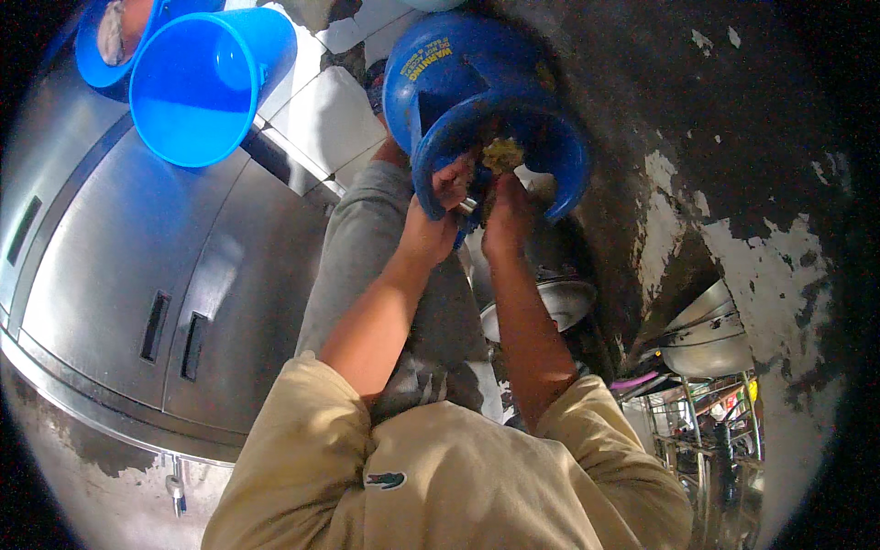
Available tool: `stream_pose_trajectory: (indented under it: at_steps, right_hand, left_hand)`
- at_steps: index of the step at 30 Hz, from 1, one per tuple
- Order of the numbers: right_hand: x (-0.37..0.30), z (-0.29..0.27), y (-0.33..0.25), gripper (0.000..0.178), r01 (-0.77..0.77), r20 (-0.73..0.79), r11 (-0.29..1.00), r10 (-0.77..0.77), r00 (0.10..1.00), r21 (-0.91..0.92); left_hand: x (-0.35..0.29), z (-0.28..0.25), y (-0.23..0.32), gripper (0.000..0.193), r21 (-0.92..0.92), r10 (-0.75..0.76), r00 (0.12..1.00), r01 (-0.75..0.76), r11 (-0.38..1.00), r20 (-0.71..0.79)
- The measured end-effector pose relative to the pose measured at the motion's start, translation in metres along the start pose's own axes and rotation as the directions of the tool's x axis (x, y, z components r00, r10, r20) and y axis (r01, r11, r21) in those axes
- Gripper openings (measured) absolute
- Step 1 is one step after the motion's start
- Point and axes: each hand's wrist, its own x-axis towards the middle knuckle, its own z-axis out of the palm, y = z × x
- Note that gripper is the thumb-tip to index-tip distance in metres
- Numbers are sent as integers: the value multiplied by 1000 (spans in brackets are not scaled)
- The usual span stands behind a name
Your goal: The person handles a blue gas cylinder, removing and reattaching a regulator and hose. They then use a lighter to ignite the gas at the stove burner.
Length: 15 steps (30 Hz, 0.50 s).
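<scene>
Blue gas cylinder [463,50] at upper centre, beyond the knees, its collar [570,174] turned toward the person; whether it stood upright or leaned could not be told from above. Yellow lettering marked its shoulder. Inside the collar sat a yellowish, brass-coloured valve [502,154]. Both bare hands worked at the collar's open front. Left hand [442,213] had its fingers bent beside a short silver fitting [467,207]; the collar's shadow hid whether they gripped it. Right hand [510,215] lay just below the valve, fingers reaching in and partly hidden; could not tell if it was closed on anything. Forearms rose from beige sleeves, the left one passing over grey trousers [367,229]. To the left, a blue bucket [275,46] lay tipped toward the camera near a steel cabinet [101,275] with dark recessed handles; a second blue container [89,60] sat beside it, at the upper corner. Pale tiles [325,110] showed between cabinet and cylinder. To the right, a dark wall [632,92] with flaking paint, a metal pan [570,302] near the right forearm, and a wire rack [706,449] lower down.
</scene>
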Motion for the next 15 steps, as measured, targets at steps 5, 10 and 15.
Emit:
stream_pose_trajectory:
  at_steps: [5, 10, 15]
  right_hand:
    - [36, -16, 11, 32, -468, 209, 743, 422, 882, 478]
    - [16, -14, 25, 33, 19, 15, 954, -25, 1000, 300]
    - [-42, -14, -22, 44, 33, -77, 977, -17, 997, 212]
  left_hand:
    - [7, -53, -25, 28, -363, 33, 976, 49, 931, 217]
    - [18, -29, -16, 32, 682, 390, 904, -398, 613, 177]
    - [18, -11, 0, 41, 609, 282, 911, -411, 678, 300]
